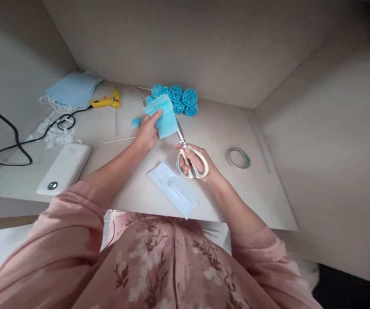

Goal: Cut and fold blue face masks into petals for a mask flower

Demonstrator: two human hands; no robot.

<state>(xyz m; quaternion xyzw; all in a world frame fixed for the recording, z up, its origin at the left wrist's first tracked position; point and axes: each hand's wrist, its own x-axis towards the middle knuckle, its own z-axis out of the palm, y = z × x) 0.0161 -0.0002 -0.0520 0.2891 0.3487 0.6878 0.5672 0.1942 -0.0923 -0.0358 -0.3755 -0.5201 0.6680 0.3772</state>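
Observation:
Between the thumb and fingers of my left hand (149, 131) is a pleated blue face mask piece (167, 118), raised above the table. My right hand (200, 161) grips white-handled scissors (201, 171), their blades pointing up beside the lower right corner of that piece. Whether the blades touch it I cannot tell. Below, a paler mask piece (172, 189) lies flat near the table's front edge. Behind the held piece sits a bunch of blue rolled flowers (181, 98), partly covered by it. A small blue scrap (136, 122) rests left of my left hand.
At the back left are a stack of face masks (73, 90) and a yellow glue gun (107, 101). A white power bank (65, 168), white scraps (59, 135) and a black cable (13, 164) lie at left. A tape roll (238, 158) is at right. Walls enclose the table.

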